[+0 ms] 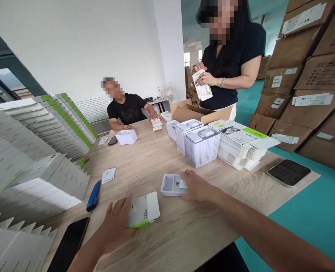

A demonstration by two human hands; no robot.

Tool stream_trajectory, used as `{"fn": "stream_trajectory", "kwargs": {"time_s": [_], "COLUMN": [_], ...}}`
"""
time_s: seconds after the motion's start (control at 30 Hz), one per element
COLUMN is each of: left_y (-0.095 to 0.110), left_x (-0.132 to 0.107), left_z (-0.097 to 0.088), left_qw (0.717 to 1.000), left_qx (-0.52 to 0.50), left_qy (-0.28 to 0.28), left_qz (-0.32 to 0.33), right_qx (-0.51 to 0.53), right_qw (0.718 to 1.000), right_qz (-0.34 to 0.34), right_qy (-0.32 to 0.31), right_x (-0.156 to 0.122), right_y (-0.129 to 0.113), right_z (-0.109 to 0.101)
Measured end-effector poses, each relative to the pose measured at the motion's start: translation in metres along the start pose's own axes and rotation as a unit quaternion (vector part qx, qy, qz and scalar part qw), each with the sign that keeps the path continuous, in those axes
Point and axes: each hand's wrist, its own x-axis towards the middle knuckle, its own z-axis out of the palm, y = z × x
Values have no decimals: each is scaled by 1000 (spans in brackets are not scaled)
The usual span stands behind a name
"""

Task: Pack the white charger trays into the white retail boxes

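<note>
Two bare hands are over the wooden tabletop [178, 241]. The left hand [118, 224] is open with spread fingers, and its side touches a white carton with a green edge [143, 209], which lies flat just to the right of this hand. The hand does not close around the carton. The right hand [195, 185] lies with curved fingers on the right end of a shallow grey plastic tray [170, 185], and I cannot tell if it really grips the tray. A small white piece [182, 184] sits in the tray, just beside the fingers.

Ahead of the left hand lie a blue utility knife [93, 195] and a small white card [108, 175]. A black smartphone [69, 243] lies near this hand on its left side, and rows of flat white cartons [22, 151] stand farther left. Ahead of the right hand are white open boxes filled with white items [203, 147], and beside them is a pile of printed cartons [241, 143]. A dark tablet [288, 172] lies to the right of this hand, and brown cardboard boxes [306, 75] are stacked beyond the tabletop. Far ahead, one standing person [221, 64] holds a white carton [203, 85] with both hands, and a seated person [126, 109] has one hand on small cartons [156, 124].
</note>
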Motion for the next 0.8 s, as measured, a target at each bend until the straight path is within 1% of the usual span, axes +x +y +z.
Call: {"fn": "stream_trajectory", "kwargs": {"time_s": [0.13, 0.23, 0.33, 0.4, 0.47, 0.5, 0.53, 0.57, 0.6, 0.67, 0.7, 0.73, 0.8], "left_y": [5, 8, 16, 22, 28, 30, 31, 32, 32, 31, 30, 28, 25], "left_x": [0, 0, 2, 5, 6, 7, 7, 7, 7, 6, 6, 7, 9], "left_z": [-22, -30, -34, -35, -38, -39, -41, -42, -45, -49, -52, -53, -54], "left_qw": [999, 996, 994, 994, 994, 994, 993, 993, 992, 982, 971, 956, 915], "left_qx": [-42, -84, -101, -102, -100, -101, -105, -110, -123, -187, -237, -294, -398], "left_qy": [4, 5, 15, 26, 37, 39, 39, 38, 34, 17, 3, -14, -52], "left_qz": [-27, -32, -30, -33, -32, -27, -20, -16, -14, -13, -8, 6, 51], "right_qx": [82, 135, 113, 91, 100, 127, 175, 241, 319, 444, 472, 478, 456], "right_qw": [996, 987, 984, 982, 979, 974, 964, 948, 923, 867, 850, 843, 848], "right_qz": [-39, -79, -121, -142, -163, -179, -194, -206, -215, -220, -220, -224, -238], "right_qy": [3, 22, 65, 82, 73, 59, 42, 31, 28, 57, 82, 104, 125], "right_x": [-10, -14, -13, -10, -6, -4, -3, -1, 1, 6, 9, 12, 19], "right_y": [0, -12, -30, -43, -52, -56, -59, -62, -64, -67, -68, -70, -75], "right_z": [-2, 0, 2, 3, 4, 4, 4, 4, 4, 2, 0, -2, -5]}}
